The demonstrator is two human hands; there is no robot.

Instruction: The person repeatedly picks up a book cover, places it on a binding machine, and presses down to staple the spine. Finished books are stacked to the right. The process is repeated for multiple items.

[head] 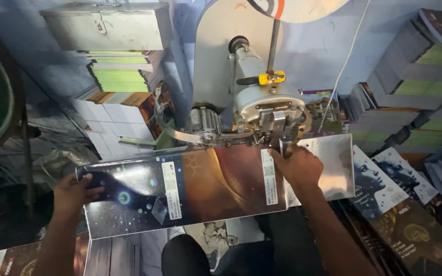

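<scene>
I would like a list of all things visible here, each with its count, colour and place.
glossy printed cover sheet: one, dark with orange and blue, held flat across the middle under the machine head
stitching machine: one, grey metal with a yellow clip, centre top
metal box: one, grey, top left on a stack
stacks of booklets: several, green and white edges, left of the machine
stacks of booklets on the right: many, grey and green, upper right
loose printed covers: several, dark, lower right
left hand: grips the sheet's left edge
right hand: presses the sheet below the machine head
</scene>
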